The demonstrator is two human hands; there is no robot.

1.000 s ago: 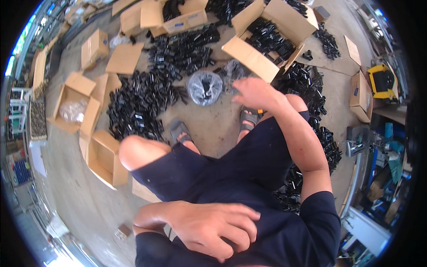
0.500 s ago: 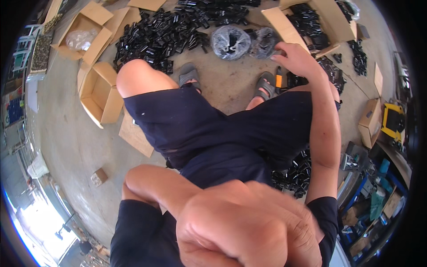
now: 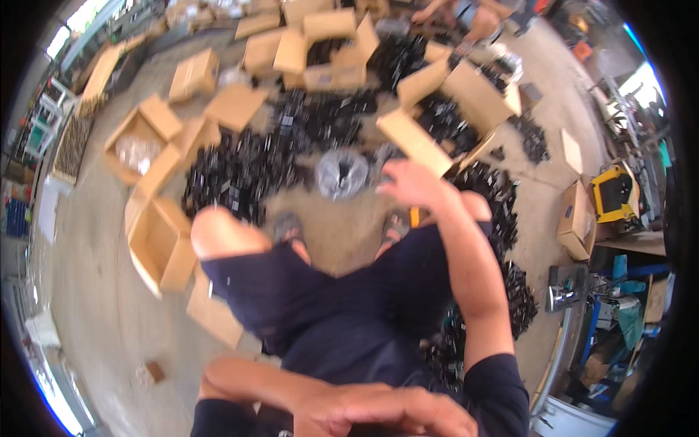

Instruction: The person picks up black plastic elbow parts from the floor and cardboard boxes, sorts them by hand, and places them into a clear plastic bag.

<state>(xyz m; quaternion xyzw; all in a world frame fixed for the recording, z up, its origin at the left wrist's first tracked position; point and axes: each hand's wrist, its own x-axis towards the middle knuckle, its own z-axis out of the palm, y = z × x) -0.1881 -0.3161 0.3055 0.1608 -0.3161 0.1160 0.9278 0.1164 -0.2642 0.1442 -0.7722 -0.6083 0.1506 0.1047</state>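
My left hand (image 3: 386,409) is large and close at the lower edge, its fingers bent and closed. Its palm side is hidden, so I cannot make out what it holds, if anything. Over my right knee reaches my right hand (image 3: 416,183), thumb and fingers apart, with nothing visible between them. Near its fingertips lies a round bundle of clear plastic (image 3: 342,175); a second plastic bundle (image 3: 384,154) shows partly beside the hand. A pile of small black parts (image 3: 233,171) spreads beyond my feet. The picture is smeared by motion.
An open carton (image 3: 415,142) holding black parts stands beyond my right hand. More black parts (image 3: 495,197) lie at my right. Open cartons (image 3: 162,244) stand at the left. Another person (image 3: 480,22) is at the far right. A yellow-framed object (image 3: 613,193) stands right.
The view has tilted up, bringing more cartons and another person into sight. My left hand appears lower in the picture. My right hand stays near the plastic bundles, its fingers still apart.
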